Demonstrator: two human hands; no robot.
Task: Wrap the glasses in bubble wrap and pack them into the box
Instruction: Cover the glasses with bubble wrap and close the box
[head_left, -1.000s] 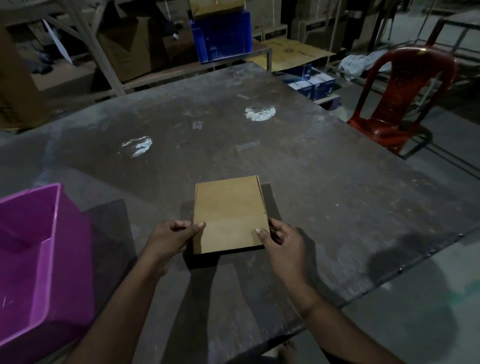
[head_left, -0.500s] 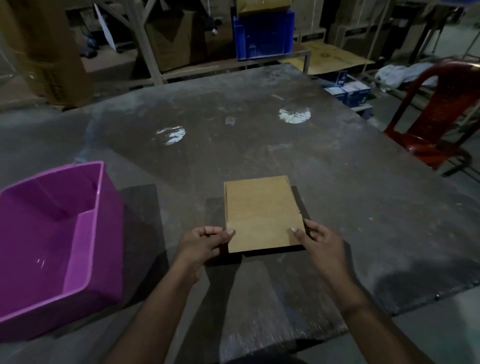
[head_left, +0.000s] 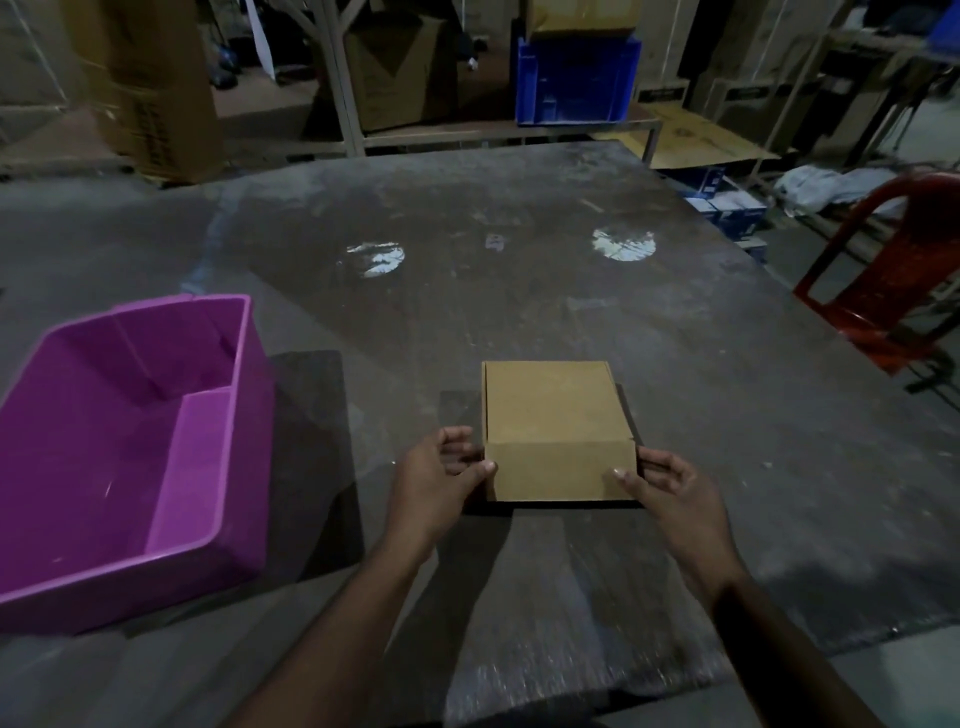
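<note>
A closed brown cardboard box sits on the dark grey table, near its front edge. My left hand grips the box's near left corner, thumb on the front face and fingers curled along the left side. My right hand grips the near right corner the same way, with its thumb on the front face. No glasses or bubble wrap are in view.
An empty purple plastic tub stands on the table to the left of the box. A red plastic chair is off the table's right side. Behind the table are a blue crate, cardboard cartons and shelving.
The view has swung left, so more of the purple tub shows. Both hands stay at the box's near corners, now clasping its sides more fully.
</note>
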